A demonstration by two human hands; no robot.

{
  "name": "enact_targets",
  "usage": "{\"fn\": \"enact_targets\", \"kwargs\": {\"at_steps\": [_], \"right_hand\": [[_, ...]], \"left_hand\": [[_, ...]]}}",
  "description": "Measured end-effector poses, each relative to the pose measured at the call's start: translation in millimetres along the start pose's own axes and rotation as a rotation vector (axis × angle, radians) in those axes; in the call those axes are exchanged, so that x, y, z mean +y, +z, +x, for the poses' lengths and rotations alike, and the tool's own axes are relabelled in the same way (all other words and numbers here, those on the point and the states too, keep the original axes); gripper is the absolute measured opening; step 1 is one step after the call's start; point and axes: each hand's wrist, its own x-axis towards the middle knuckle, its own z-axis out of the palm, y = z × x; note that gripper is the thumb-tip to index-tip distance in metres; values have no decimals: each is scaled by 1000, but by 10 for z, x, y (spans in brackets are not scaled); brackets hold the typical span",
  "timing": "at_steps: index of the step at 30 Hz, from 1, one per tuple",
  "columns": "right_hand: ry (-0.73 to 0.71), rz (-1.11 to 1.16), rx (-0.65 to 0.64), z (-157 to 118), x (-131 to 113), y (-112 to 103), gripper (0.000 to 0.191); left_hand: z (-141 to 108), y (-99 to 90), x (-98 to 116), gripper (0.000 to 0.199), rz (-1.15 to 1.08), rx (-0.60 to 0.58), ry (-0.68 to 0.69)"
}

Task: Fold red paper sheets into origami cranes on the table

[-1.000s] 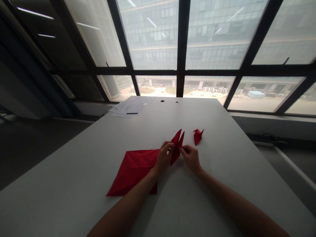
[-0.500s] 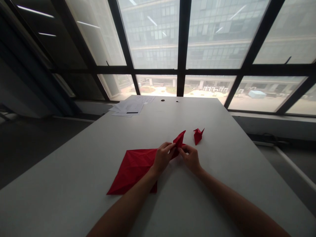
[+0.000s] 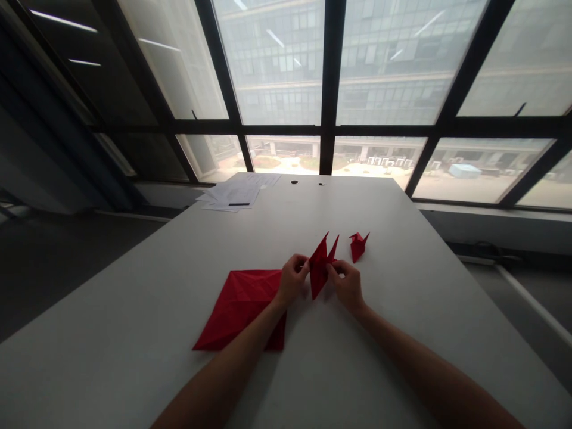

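A folded red paper piece (image 3: 319, 268) with pointed tips is held up between my two hands over the white table. My left hand (image 3: 295, 276) pinches its left edge. The fingers of my right hand (image 3: 347, 285) are closed on its right side. Beyond and to the right stands a small folded red paper crane (image 3: 358, 246). A larger creased red sheet (image 3: 241, 304) lies flat at the left, partly covered by my left forearm.
The white table (image 3: 277, 232) stretches forward to tall windows with dark frames. Loose printed papers (image 3: 235, 190) with a dark strip lie at its far left corner. Two small holes are near the far edge.
The held red paper has turned and spread, so two upright points and a lower tip now show. My left hand has shifted slightly left, to the paper's edge.
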Motion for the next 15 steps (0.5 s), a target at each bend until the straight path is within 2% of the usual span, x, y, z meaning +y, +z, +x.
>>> {"fn": "enact_targets", "kwargs": {"at_steps": [3,7,10,15], "right_hand": [[-38,-55,-3,-7,4,5,20],[-93,-139,-13,-21,-2,14,21],[-132,-200,-33,-23,-3,14,22],[-100,-189,-3,7,42,-3,21]], "left_hand": [[-15,1,12,3,35,17,66],[-64,12,89,12,167,-33,205],[-78,11,117,9,203,-43,192],[-44,-10,97,10,139,40,97]]}}
